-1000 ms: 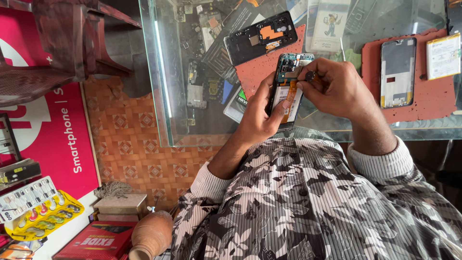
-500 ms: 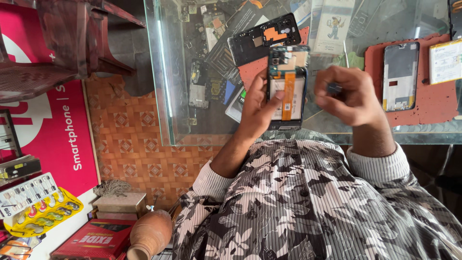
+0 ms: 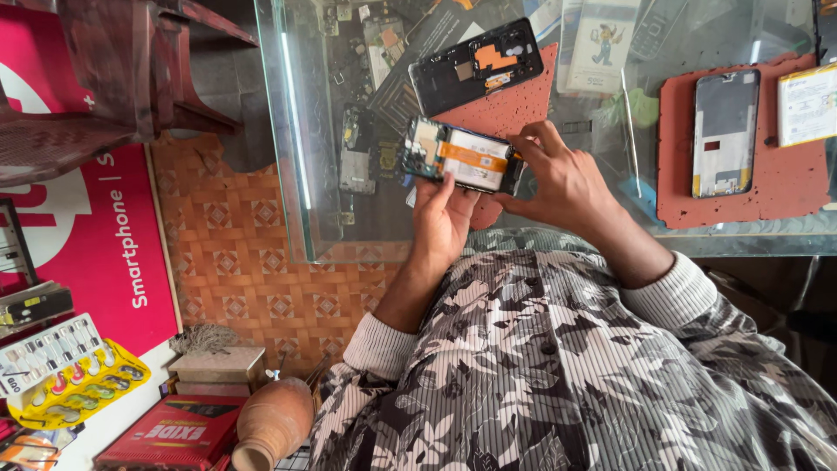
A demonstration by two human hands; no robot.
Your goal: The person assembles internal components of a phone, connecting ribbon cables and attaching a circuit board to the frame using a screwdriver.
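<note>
1. The person holds an opened phone [image 3: 462,157] with both hands above the near-left part of the glass counter [image 3: 349,218]; its back is off, showing a battery crossed by an orange ribbon strip.
2. The left hand [image 3: 443,222] is closed on the phone from below, fingers wrapped under its near edge and thumb up against the side.
3. The right hand [image 3: 558,179] pinches the phone's right end, fingertips curled against the edge; whether it also holds a small part or tool cannot be told.
4. The phone lies crosswise and lifted off the glass, just near of a black phone frame [image 3: 475,65] that rests on a red work mat [image 3: 506,109].
5. Farther right, a second red mat [image 3: 741,187] carries another phone body [image 3: 724,131] with a pale panel [image 3: 806,105] beside it.
6. Judged from this, the step in hand is inspecting or working at the right end of the open phone's interior.
7. A next move would call for a steady left-hand grip and fine fingertip work on the right, keeping clear of the ribbon.
</note>
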